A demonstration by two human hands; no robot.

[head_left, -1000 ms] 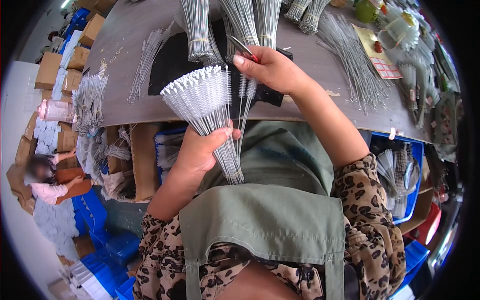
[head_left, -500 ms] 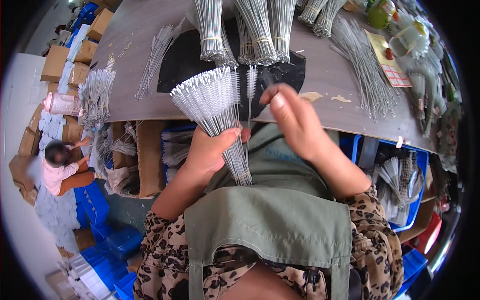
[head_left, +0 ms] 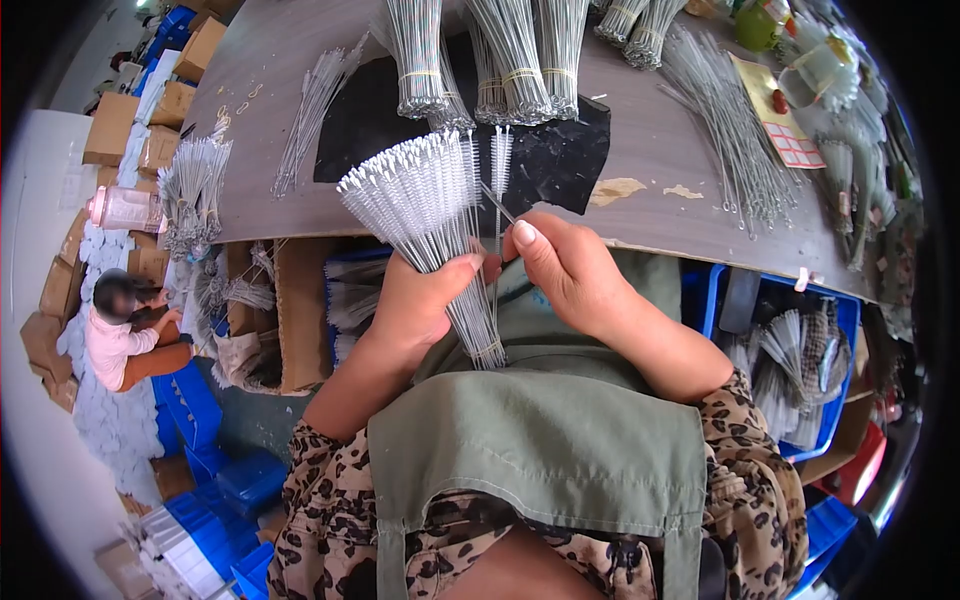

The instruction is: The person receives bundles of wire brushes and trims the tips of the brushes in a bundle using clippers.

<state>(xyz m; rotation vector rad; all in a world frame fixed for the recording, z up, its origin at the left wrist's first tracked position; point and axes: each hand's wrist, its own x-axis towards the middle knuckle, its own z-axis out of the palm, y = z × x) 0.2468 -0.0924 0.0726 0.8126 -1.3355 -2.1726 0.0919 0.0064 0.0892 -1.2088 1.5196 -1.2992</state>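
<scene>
My left hand (head_left: 425, 295) is closed around a fanned bundle of thin wire brushes (head_left: 405, 190), white bristles upward and looped ends toward my apron. A single brush (head_left: 501, 160) stands a little apart at the bundle's right side, its stem running down by my left fingertips. In my right hand (head_left: 570, 265), thumb and fingers pinch a thin, dark, pointed metal tool (head_left: 497, 203), possibly tweezers. Its tip is angled up and left, between the bundle and the single brush; I cannot tell whether it touches either.
Banded wire bundles (head_left: 520, 85) lie on a black mat (head_left: 565, 150) at the table's far side. Loose wires (head_left: 725, 140) lie to the right. Blue bins (head_left: 840, 370) with brushes sit under the table edge. At far left, a person (head_left: 125, 335) crouches near boxes.
My right hand has moved left and down toward the brushes, bringing the thin tool close beside the single brush. My left hand and its bundle have barely moved.
</scene>
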